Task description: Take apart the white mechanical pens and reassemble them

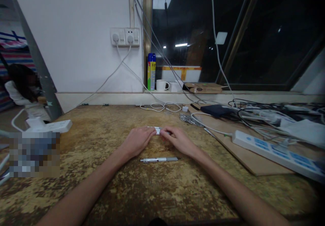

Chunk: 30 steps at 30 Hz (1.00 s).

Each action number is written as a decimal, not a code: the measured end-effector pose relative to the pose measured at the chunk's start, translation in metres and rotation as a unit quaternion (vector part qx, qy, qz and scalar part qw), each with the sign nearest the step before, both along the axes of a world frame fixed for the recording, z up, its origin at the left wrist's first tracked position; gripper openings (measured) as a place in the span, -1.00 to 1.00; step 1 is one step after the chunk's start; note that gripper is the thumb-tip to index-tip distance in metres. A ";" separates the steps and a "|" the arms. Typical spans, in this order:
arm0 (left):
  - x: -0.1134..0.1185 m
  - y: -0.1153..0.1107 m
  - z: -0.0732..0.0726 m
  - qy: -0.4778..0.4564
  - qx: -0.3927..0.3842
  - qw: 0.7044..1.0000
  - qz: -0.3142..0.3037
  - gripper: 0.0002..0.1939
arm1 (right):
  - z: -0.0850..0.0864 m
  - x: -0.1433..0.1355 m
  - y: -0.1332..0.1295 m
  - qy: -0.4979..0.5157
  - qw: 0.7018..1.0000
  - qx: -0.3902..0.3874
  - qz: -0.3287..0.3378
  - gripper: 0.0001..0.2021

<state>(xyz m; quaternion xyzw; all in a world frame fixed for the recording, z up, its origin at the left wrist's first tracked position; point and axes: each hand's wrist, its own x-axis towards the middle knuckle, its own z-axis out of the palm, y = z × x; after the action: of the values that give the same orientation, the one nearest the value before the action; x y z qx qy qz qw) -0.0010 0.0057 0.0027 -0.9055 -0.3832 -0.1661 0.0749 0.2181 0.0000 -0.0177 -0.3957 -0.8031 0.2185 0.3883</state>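
Both my hands meet over the middle of the worn wooden table [106,178]. Between them show slim white-and-grey pens [157,131], lying side by side and mostly covered by my fingers. My left hand [139,139] is closed on their left end. From the other side, my right hand [177,138] pinches the right end between thumb and fingers. Nearer to me, a silver-grey pen [159,159] lies crosswise on the tabletop, apart from both hands.
On the right, a white power strip [276,155] rests on a brown board [241,155] among tangled cables [254,117]. Crumpled foil [190,118] lies beyond my right hand. Another power strip [62,126] is at left. A spray can [151,72] and white mug [161,85] stand on the sill. A person [24,87] is at far left.
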 end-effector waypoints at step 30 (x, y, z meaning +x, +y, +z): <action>0.000 -0.001 0.000 -0.072 -0.046 0.996 -0.016 -0.62 | 0.005 -0.004 -0.002 0.095 0.994 -0.048 -0.007 -0.82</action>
<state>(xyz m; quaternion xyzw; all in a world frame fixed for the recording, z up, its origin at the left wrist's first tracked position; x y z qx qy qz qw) -0.0007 0.0042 0.0025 -0.8998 -0.3801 -0.2140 0.0029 0.2144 -0.0018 -0.0130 -0.3969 -0.7482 0.2904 0.4453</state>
